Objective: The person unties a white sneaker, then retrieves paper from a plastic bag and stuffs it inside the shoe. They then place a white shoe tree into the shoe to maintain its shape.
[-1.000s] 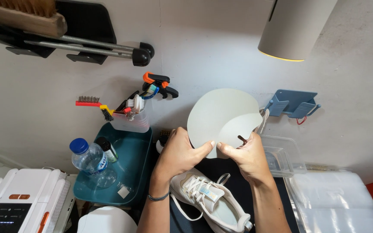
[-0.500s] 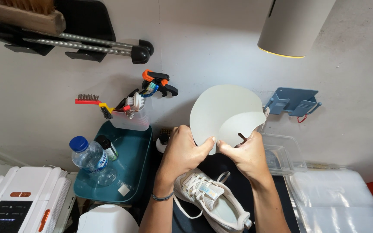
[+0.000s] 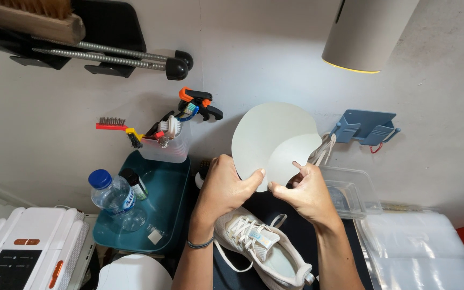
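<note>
Both hands, left hand [image 3: 225, 185] and right hand [image 3: 307, 192], grip clamped on the thin paper discs [image 3: 275, 140], which look light, floppy, best pinched at the rims.

Big round white paper disc [image 3: 267, 134], smaller round one [image 3: 291, 156] overlapping it, both held up above the white shoe [image 3: 259, 244]

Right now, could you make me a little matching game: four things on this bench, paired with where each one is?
Things:
1. discs
2. shoe
3. bottle
4. brushes

Places:
A. in the teal tray
B. in the clear cup
C. held in both hands
D. under the wrists

Pairs: 1-C, 2-D, 3-A, 4-B
</note>
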